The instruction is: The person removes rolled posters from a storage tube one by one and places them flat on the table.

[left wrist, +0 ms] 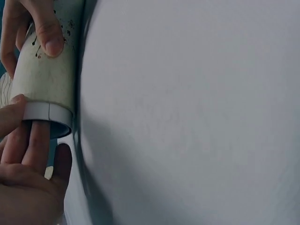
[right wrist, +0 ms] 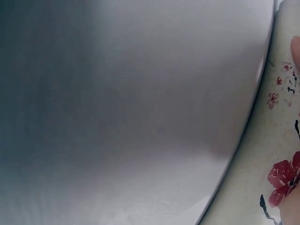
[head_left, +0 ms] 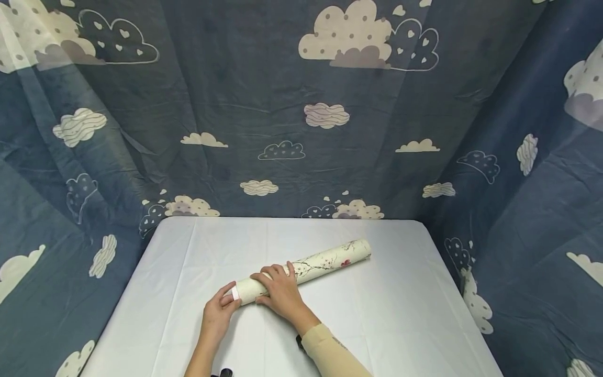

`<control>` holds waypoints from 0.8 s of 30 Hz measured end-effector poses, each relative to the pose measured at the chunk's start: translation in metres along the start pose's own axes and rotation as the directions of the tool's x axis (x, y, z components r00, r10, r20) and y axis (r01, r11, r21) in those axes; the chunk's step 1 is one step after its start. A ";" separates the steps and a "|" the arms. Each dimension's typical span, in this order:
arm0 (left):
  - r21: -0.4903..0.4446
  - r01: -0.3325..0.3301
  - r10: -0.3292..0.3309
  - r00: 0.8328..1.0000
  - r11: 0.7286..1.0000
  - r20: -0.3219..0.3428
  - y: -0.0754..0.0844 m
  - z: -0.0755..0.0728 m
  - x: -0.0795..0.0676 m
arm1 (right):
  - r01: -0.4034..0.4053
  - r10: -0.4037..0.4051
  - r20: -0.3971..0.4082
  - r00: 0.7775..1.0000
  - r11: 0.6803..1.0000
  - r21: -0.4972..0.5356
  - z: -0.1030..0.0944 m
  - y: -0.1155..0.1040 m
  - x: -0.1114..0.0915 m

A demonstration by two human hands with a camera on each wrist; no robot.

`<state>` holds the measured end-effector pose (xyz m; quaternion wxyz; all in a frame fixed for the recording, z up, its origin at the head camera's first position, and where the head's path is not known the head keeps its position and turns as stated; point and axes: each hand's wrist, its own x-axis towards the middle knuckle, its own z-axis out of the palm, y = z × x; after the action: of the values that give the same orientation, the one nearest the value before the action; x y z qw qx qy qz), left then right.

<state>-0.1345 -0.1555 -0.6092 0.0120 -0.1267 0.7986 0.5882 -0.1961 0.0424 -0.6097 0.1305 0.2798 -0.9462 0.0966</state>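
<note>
A long cream tube (head_left: 330, 263), patterned with dark branches and red blossoms, lies slantwise on the table, its far end towards the upper right. My left hand (head_left: 219, 315) is at its near end. In the left wrist view, two fingers (left wrist: 38, 143) reach inside the hollow opening, while another digit presses the outside by the white rim (left wrist: 49, 111). Farther up, my right hand (head_left: 282, 294) grips the tube from above, fingers over its top and thumb on the near side. The right wrist view catches only the tube's printed side (right wrist: 276, 126) and bits of that hand.
A white cloth covers the table (head_left: 400, 314). Dark blue fabric with cloud prints (head_left: 264, 89) hangs behind and along both sides. Black wrist gear (head_left: 300, 343) shows beside the right sleeve (head_left: 330, 348), and another dark piece (head_left: 226, 373) is by the left forearm.
</note>
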 end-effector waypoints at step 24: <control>0.074 -0.018 0.021 0.999 0.997 -0.044 -0.002 -0.008 0.001 | -0.005 0.007 0.020 1.000 0.998 -0.056 -0.010 -0.005 0.000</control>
<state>-0.1338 -0.1638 -0.6086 -0.0069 -0.1314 0.8210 0.5555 -0.1916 0.0412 -0.5996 0.1284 0.2742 -0.9507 0.0676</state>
